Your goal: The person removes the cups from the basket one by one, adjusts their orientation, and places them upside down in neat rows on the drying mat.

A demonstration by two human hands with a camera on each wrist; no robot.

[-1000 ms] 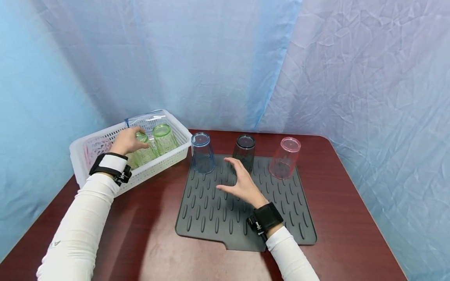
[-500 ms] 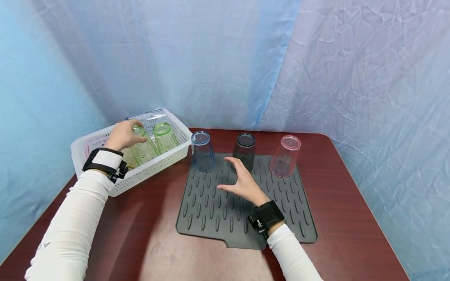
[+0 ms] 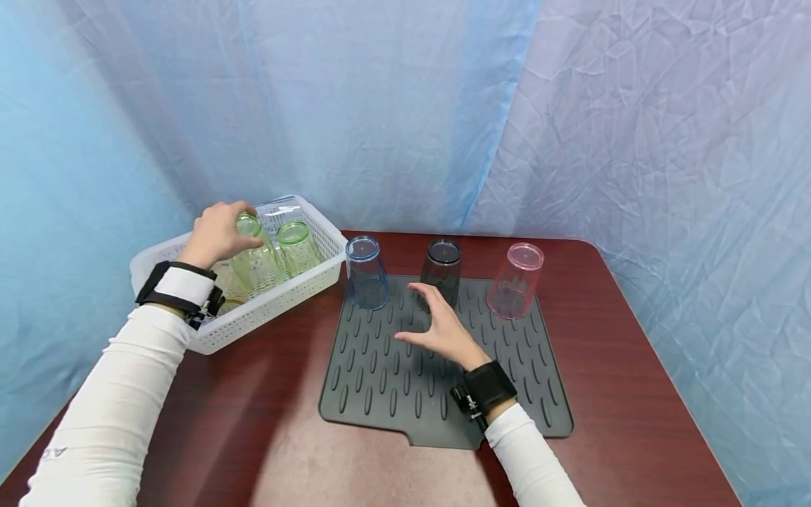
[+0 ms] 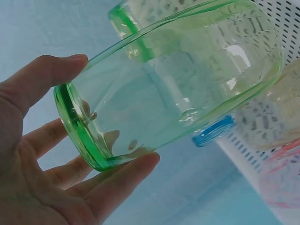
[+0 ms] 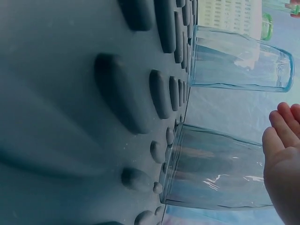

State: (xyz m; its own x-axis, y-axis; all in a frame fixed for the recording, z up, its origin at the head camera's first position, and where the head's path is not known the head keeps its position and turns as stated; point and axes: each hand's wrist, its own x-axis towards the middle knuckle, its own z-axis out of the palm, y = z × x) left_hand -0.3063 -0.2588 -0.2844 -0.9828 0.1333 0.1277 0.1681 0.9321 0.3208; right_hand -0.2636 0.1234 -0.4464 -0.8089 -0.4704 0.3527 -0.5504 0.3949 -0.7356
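Gripped by the left hand (image 3: 217, 234), a green glass (image 4: 171, 91) is raised higher from the basket (image 3: 279, 303); the right hand (image 3: 447, 335) is held wide, empty.

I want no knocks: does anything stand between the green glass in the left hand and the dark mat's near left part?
Yes: the white basket's near wall lies between the held green glass and the mat. The blue glass stands at the mat's far left corner, beside the path.

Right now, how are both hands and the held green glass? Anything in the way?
Left hand gripping green glass by its base. Right hand holding nothing, over dark mat. Possible snag: second green glass close beside, in white basket.
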